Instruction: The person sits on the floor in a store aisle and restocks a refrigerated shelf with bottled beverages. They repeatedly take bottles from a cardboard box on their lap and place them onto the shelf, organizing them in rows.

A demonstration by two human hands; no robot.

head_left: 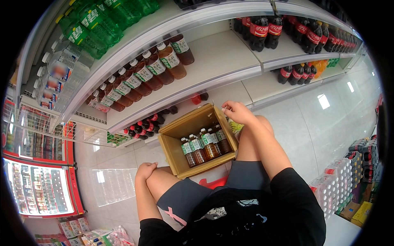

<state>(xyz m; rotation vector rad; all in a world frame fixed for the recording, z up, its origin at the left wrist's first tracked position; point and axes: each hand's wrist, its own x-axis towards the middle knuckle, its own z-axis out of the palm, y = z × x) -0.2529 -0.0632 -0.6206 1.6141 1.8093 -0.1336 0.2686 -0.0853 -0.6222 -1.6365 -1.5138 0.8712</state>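
Observation:
An open cardboard box [167, 152] stands between my knees, tilted in view. Inside, several tea bottles [208, 144] stand upright in its lower right part, with brown drink, pale caps and white-green labels. My left hand [146, 170] lies over my left knee, fingers laid out, holding nothing visible. Above the box's far right corner, my right hand [237, 112] has its fingers bent in and drawn together. Whether anything small is between them is hidden. On the middle shelf [223, 53], a row of similar tea bottles [154, 69] stands at the left.
Cola bottles [259, 33] stand further right on the shelving; green soda bottles [88, 30] and clear water bottles [61, 74] are at upper left. A lit drinks fridge [39, 186] stands left. Wrapped bottle packs [332, 180] are stacked right. A red stool [213, 183] shows beneath me.

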